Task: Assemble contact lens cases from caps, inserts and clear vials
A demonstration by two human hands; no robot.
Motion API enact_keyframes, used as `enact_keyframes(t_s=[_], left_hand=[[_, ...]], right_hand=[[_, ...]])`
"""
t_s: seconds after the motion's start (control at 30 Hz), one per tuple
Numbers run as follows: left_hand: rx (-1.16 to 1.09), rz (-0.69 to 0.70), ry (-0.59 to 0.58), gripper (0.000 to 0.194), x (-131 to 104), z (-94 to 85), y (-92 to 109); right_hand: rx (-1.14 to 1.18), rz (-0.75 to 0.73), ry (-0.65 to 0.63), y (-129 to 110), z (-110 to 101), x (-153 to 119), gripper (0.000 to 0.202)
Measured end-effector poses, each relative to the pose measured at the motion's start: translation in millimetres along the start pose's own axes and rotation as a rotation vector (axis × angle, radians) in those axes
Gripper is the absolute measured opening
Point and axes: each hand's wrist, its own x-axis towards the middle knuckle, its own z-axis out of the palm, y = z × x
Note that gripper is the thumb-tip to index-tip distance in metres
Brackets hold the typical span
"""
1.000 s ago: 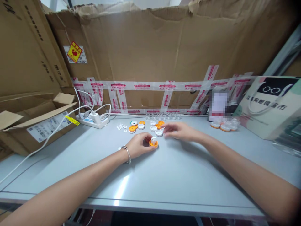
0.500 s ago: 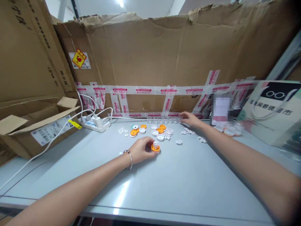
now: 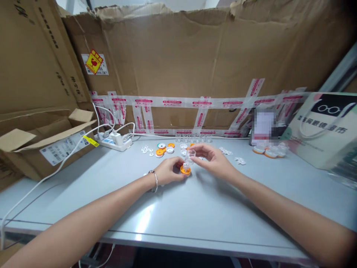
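Between the thumb and fingers of my left hand (image 3: 169,170) is an orange round cap (image 3: 185,171), resting on the table. A small white slotted piece (image 3: 185,166) stands up in its middle. My right hand (image 3: 213,160) pinches a clear plastic cup (image 3: 190,155) just above the white piece; whether the two touch, I cannot tell. Behind the hands lie orange and white round caps (image 3: 169,150), partly hidden by my right hand. A row of clear cups (image 3: 193,138) lines the back of the table.
Small white discs (image 3: 147,149) and white slotted pieces (image 3: 240,160) lie about. Clear-topped orange pieces (image 3: 270,150) stand at right, before a paper bag (image 3: 320,130). A power strip (image 3: 115,143) and an open carton (image 3: 50,137) are at left. A large cardboard box (image 3: 173,63) walls the back.
My right hand has come from the cup row at the back to my left hand, bringing a clear cup. The left hand still holds the orange cap in nearly the same spot.
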Motion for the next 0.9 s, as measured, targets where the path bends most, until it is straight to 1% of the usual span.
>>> enact_keyframes(t_s=[0.03,0.1,0.23,0.4,0.53,0.73,0.9], left_hand=[[-0.003,0.005,-0.002,0.028,0.1,-0.4,0.0],[-0.004,0.014,-0.001,0.024,0.2,-1.2,0.0],[0.003,0.029,0.012,0.020,0.3,-1.9,-0.4],[0.000,0.049,0.015,0.028,0.1,-2.2,0.2],[0.000,0.065,0.019,0.029,-0.7,-3.0,1.2],[0.001,0.072,0.021,0.029,-0.1,-2.8,0.5],[0.007,0.068,0.023,0.030,1.0,-2.5,-0.1]], right_hand=[[0.011,-0.010,-0.022,-1.4,6.9,-3.8,0.023],[0.012,-0.009,-0.035,0.4,13.2,-7.6,0.022],[-0.001,-0.015,-0.050,7.7,12.8,-7.4,0.024],[-0.007,-0.007,-0.087,9.1,14.3,-9.1,0.023],[0.002,0.000,-0.113,10.0,15.9,-12.0,0.023],[0.026,-0.014,-0.111,15.3,18.7,-13.3,0.023],[0.028,-0.003,-0.118,15.0,19.2,-13.8,0.025]])
